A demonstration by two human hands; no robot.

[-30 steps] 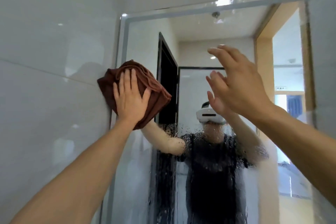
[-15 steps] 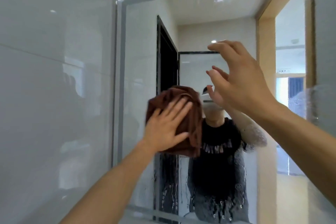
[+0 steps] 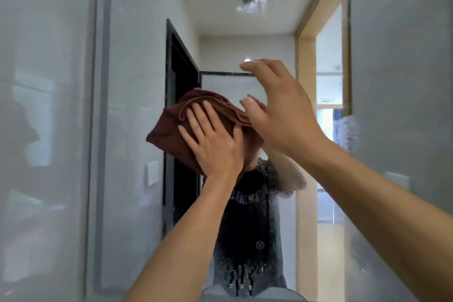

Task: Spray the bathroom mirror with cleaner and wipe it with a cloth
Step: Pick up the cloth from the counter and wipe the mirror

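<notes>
My left hand (image 3: 215, 144) presses the brown cloth (image 3: 171, 130) flat mid-mirror (image 3: 137, 81), right hand (image 3: 282, 115) loose and empty; upper glass looks wiped, droplets probably remain lower down.

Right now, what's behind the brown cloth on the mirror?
The brown cloth, pressed flat by the left hand, lies against the mirror. It covers the glass there and the reflected head. Whether that covered patch is still wet cannot be seen. Droplets show lower on the glass.
</notes>
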